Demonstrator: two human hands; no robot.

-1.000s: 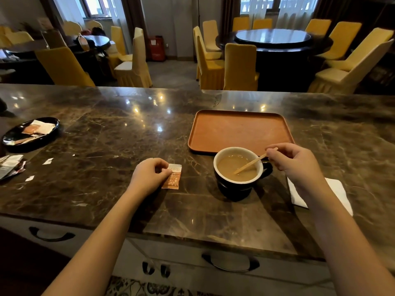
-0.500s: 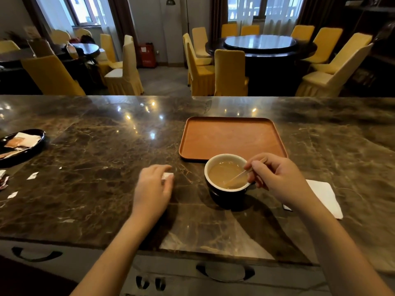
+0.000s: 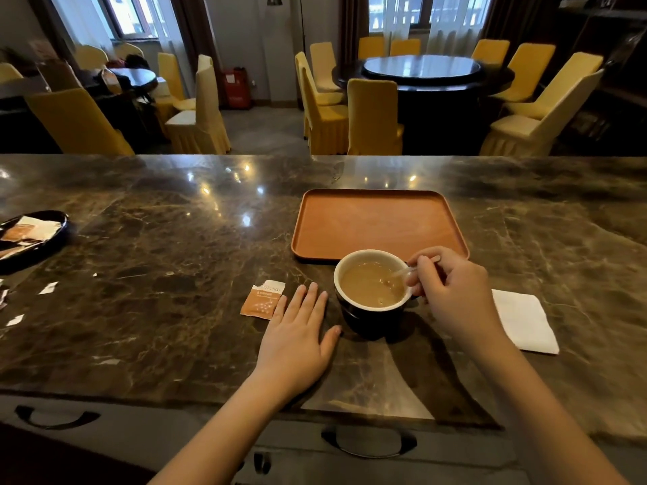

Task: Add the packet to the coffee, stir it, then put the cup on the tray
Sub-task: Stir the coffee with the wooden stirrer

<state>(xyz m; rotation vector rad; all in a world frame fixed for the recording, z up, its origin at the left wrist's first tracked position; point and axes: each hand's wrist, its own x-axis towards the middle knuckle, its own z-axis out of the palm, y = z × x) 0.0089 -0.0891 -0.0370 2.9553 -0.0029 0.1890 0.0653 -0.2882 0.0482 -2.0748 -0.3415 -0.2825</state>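
A dark cup (image 3: pixel 367 320) with a white inside holds milky coffee and stands on the marble counter just in front of the orange tray (image 3: pixel 378 222). My right hand (image 3: pixel 451 292) is at the cup's right rim, fingers pinched on a thin wooden stir stick (image 3: pixel 399 273) whose tip dips into the coffee. A torn-open orange and white packet (image 3: pixel 263 300) lies flat on the counter left of the cup. My left hand (image 3: pixel 297 334) rests flat on the counter between packet and cup, fingers spread, holding nothing.
A folded white napkin (image 3: pixel 525 320) lies right of my right hand. A black dish (image 3: pixel 52 236) with used packets sits at the far left, with torn paper scraps (image 3: pixel 47 288) near it. Drawers with handles (image 3: pixel 367 442) run under the counter edge. Yellow chairs and tables stand beyond.
My left hand let go of the packet and now lies flat beside it. My right hand came closer over the cup's rim with the stick moving in the coffee.
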